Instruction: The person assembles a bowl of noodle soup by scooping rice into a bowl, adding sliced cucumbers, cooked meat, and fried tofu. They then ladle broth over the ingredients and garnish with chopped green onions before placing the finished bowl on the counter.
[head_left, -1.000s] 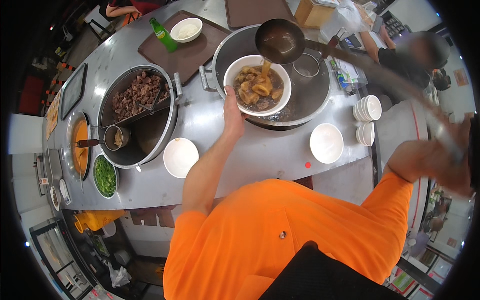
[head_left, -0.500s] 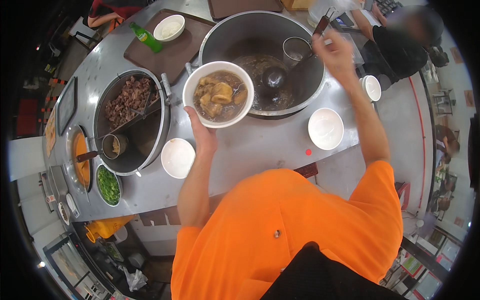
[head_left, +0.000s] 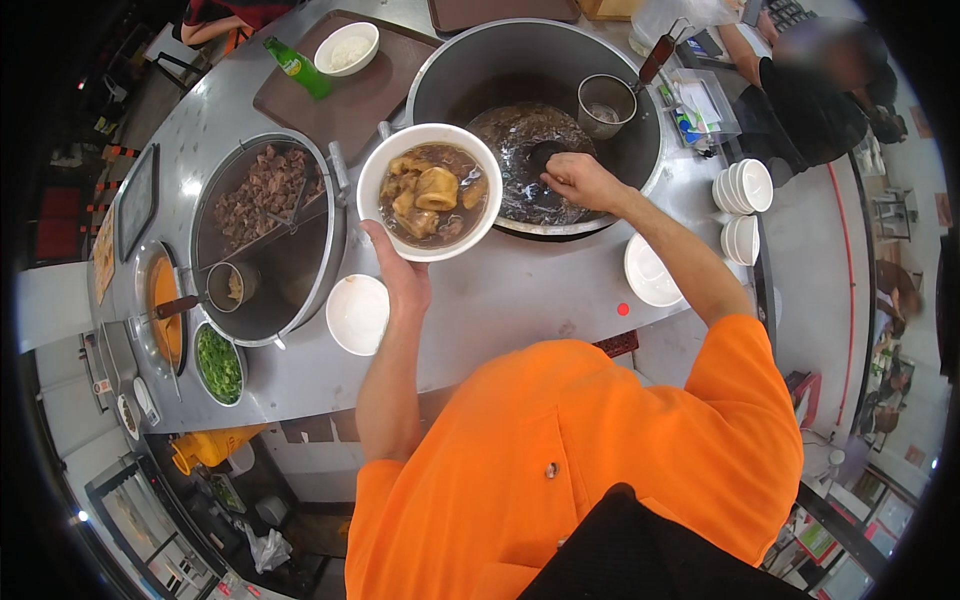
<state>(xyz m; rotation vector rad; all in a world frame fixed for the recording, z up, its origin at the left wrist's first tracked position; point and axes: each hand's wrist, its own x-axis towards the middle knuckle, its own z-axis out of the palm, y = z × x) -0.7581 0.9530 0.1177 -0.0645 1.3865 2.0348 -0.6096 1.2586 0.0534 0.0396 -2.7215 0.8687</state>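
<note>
My left hand (head_left: 400, 275) holds a white bowl (head_left: 366, 200) from beneath and the side, thumb along its outer wall. Brown broth and chunks of stewed meat (head_left: 437, 189), one with a round bone, fill it. The bowl is beside the near left rim of a large metal pot (head_left: 640, 170) of dark broth (head_left: 500, 130). Over the pot's near right side, my right hand (head_left: 585, 182) is closed around the dark ladle (head_left: 543, 153); most of the ladle is hidden by the hand and broth. A strainer (head_left: 606, 105) with a wooden handle hangs inside the pot's right side.
Left stands a divided pot (head_left: 337, 240) with chopped meat and a strainer. Beside it are chopped greens (head_left: 218, 362) and orange sauce (head_left: 165, 290). Empty bowls (head_left: 357, 315) (head_left: 650, 272) and bowl stacks (head_left: 742, 187) flank me. A tray (head_left: 300, 125) carries rice and a green bottle. Another person (head_left: 810, 110) is at right.
My right hand has come down and left from above the pot's right rim to over the broth. The left hand's bowl has shifted slightly. More stacked bowls show at the right.
</note>
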